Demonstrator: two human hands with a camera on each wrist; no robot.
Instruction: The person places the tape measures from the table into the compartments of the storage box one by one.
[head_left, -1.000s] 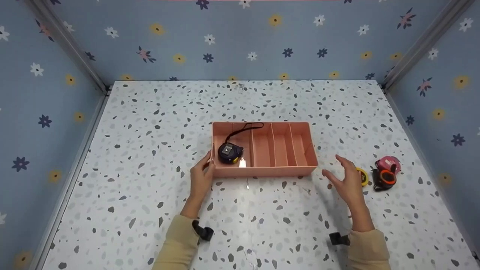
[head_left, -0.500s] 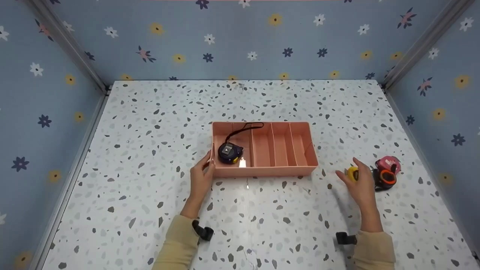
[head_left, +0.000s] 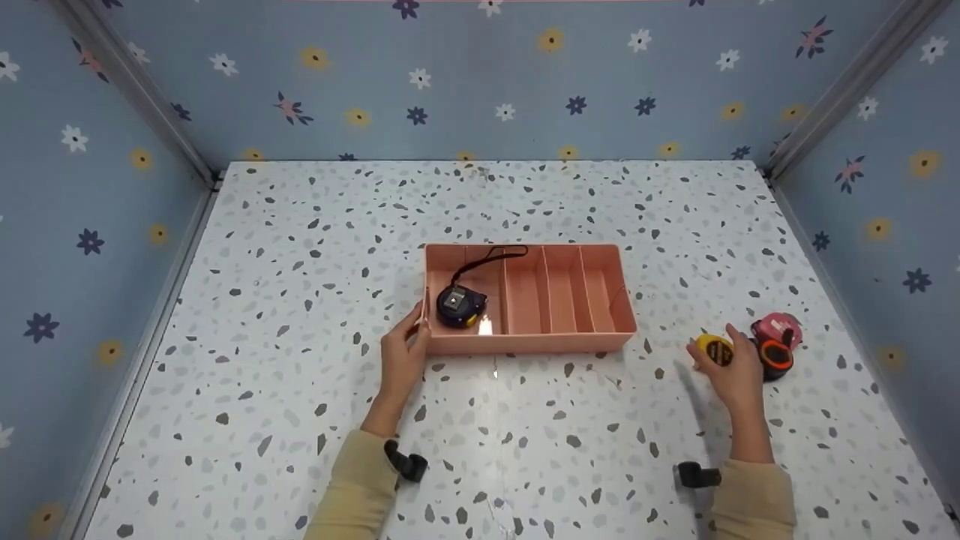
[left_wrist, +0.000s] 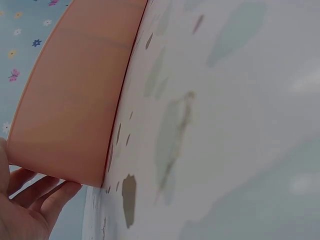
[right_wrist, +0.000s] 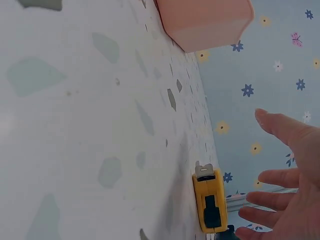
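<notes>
A pink divided box stands on the speckled table. My left hand holds its left end at the near corner, with the fingers against the end wall in the left wrist view. Inside the wide left compartment lies a dark blue tape measure with a black wrist strap. To the right, my right hand is over a yellow tape measure, its thumb and fingers spread to either side. The right wrist view shows those fingers apart from the tape measure, which rests on the table.
Right of my right hand, a black and orange tape measure sits against a pink tape measure. Thin dividers split the box's right part into narrow compartments. Flower-patterned walls bound the table at the back and sides.
My right hand has moved right, from beside the box to over the yellow tape measure, and its thumb and fingers have come nearer to it. The left hand and box have stayed put.
</notes>
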